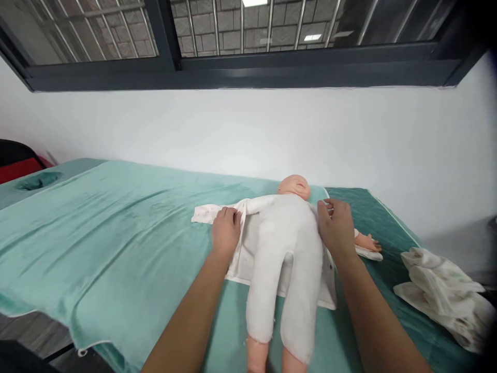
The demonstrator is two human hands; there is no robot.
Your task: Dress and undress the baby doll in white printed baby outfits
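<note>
A baby doll (289, 233) with a white cloth body lies on its back, head toward the wall. An opened white baby shirt (238, 265) is spread beneath it, one sleeve (204, 213) stretched out to the left. My left hand (226, 230) is closed on the shirt where that sleeve meets the body, beside the doll's arm. On the other side, my right hand (337, 224) has its fingers pinched at the shirt's edge near the doll's shoulder. The doll's bare hand (368, 242) shows beyond my wrist; its arm is mostly hidden behind my hand.
A light green cover (116, 233) drapes over the bed, with a darker green surface (349, 199) at right. Folded white cloths (442, 295) lie at the right edge. A white wall (233, 129) and a dark window frame (248, 72) stand behind. Something red and black (19, 163) sits far left.
</note>
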